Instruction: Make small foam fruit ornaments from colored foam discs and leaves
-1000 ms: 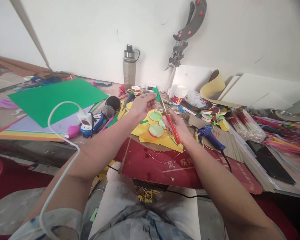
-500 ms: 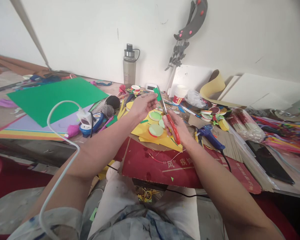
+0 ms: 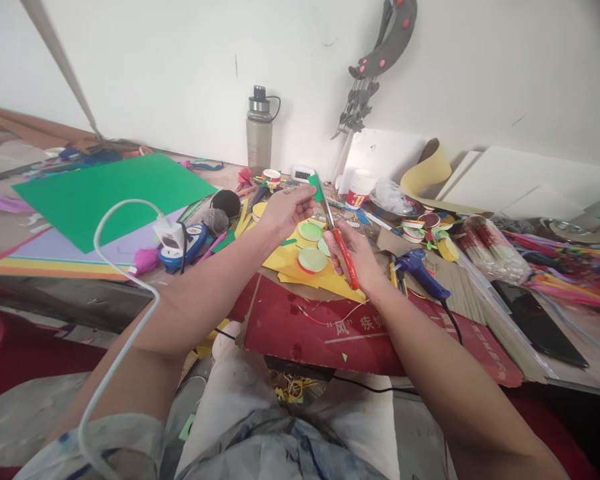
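My left hand [image 3: 286, 210] pinches a small green paper piece [image 3: 317, 189] above the table. My right hand [image 3: 354, 257] grips red-handled scissors [image 3: 344, 257], whose blades point up and meet the green piece. Under both hands lies yellow paper [image 3: 325, 280] carrying round pale-green discs [image 3: 313, 261]. A red cardboard sheet [image 3: 360, 333] with printed characters lies nearer to me.
A big green sheet [image 3: 105, 197] lies on purple and yellow sheets at the left. A grey bottle [image 3: 259, 133] stands by the wall. A blue glue gun [image 3: 423, 273], a white cable [image 3: 125, 287], a dark phone [image 3: 540, 323], bagged sticks [image 3: 493, 250] and paper cups [image 3: 360, 190] crowd the table.
Both hands stay nearly in place; the scissors have shifted slightly up and left against the green piece.
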`<state>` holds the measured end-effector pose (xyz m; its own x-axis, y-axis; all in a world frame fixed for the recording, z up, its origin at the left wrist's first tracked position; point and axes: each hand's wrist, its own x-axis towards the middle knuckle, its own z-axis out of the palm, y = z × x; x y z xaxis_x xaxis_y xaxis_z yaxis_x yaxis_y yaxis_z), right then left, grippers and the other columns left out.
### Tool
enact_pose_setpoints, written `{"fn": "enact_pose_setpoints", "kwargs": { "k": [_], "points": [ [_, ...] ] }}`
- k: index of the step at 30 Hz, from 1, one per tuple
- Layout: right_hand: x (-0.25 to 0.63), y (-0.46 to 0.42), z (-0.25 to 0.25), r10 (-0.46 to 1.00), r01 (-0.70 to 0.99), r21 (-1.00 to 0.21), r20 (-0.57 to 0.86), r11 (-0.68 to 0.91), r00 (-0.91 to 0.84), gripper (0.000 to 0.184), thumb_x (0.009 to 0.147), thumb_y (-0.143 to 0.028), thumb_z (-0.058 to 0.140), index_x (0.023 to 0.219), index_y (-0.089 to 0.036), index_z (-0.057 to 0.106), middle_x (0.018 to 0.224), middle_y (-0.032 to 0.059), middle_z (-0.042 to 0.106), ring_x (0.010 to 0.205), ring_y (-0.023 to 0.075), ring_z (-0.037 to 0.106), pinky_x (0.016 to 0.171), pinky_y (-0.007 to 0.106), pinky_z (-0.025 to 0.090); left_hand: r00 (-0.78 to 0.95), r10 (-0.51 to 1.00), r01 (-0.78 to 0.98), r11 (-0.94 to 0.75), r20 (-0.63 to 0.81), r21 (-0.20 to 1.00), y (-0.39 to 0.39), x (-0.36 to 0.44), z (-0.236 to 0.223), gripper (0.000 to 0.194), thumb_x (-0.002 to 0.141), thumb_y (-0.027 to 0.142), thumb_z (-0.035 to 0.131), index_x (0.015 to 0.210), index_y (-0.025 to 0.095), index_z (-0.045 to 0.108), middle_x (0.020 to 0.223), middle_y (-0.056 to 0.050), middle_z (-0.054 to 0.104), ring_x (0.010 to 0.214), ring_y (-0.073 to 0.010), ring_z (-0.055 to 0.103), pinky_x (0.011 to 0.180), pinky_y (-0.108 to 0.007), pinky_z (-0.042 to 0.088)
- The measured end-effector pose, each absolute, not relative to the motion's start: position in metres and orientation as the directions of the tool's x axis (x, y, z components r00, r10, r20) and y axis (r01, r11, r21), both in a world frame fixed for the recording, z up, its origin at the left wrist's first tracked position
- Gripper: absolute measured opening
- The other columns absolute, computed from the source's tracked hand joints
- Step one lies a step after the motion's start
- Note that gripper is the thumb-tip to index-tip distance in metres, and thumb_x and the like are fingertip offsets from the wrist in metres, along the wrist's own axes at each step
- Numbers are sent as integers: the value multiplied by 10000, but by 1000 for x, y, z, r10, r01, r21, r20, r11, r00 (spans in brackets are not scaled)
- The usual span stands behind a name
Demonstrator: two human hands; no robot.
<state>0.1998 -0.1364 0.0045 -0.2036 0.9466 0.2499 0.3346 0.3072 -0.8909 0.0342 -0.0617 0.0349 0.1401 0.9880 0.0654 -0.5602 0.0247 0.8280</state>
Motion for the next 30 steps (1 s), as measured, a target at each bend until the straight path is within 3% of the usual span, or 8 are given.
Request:
{"fn": "enact_pose_setpoints", "kwargs": {
  "k": [6, 20, 25, 30],
  "points": [
    [199, -138, 5, 943, 389, -862, 265, 326, -204, 543, 885, -773, 613, 1021, -248, 613, 532, -78, 438, 429, 119, 412, 413, 267, 322, 145, 987, -556, 20, 73, 831, -61, 33, 33, 153, 864, 122, 769, 740, 132, 682, 617, 19, 641, 566, -54, 587, 613, -179, 499],
    [197, -138, -1, 941, 427, -839, 292, 337, -168, 480, 912, -736, 602, 904, -259, 555, 554, -55, 488, 450, 127, 469, 411, 263, 352, 150, 989, -559, 75, 12, 826, -62, 33, 36, 171, 893, 80, 708, 729, 112, 674, 607, 8, 647, 545, -57, 594, 594, -189, 484],
    [193, -145, 7, 957, 407, -866, 260, 291, -131, 537, 867, -768, 638, 795, -260, 481, 560, -50, 448, 430, 115, 435, 370, 267, 316, 147, 989, -551, 96, -16, 829, -59, 33, 36, 185, 873, 79, 736, 709, 124, 662, 598, 10, 641, 547, -59, 591, 600, -189, 481],
    [190, -144, 13, 976, 326, -920, 205, 216, -70, 585, 809, -827, 649, 819, -280, 444, 549, -65, 444, 376, 116, 421, 331, 288, 340, 177, 984, -554, 108, -10, 825, -59, 33, 36, 166, 862, 83, 749, 726, 131, 666, 613, 15, 641, 559, -59, 599, 602, -187, 487]
  ]
}}
